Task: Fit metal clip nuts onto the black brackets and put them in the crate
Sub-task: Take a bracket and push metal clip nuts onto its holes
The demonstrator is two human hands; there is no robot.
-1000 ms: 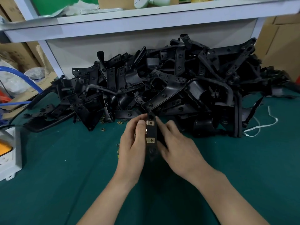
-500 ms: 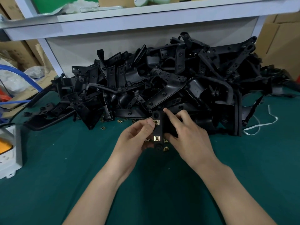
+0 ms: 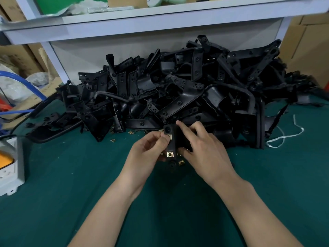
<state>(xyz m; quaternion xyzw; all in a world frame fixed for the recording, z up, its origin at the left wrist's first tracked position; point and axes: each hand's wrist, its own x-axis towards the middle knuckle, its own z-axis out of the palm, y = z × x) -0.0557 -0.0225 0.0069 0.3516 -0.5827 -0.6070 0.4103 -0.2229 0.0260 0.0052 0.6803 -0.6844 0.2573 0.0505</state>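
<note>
Bracket point(image 3: 172, 145) lifted nearer pile point(image 3: 178, 90); left hand point(image 3: 147, 148) pinches clip nut point(image 3: 168, 135), right hand point(image 3: 204, 148) grips bracket.

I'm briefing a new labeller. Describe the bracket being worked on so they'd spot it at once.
Find the big heap of black brackets on the green mat; at its near edge the left hand and right hand meet. The narrow bracket held between them is the only one seen carrying two brass-coloured clip nuts.
</note>
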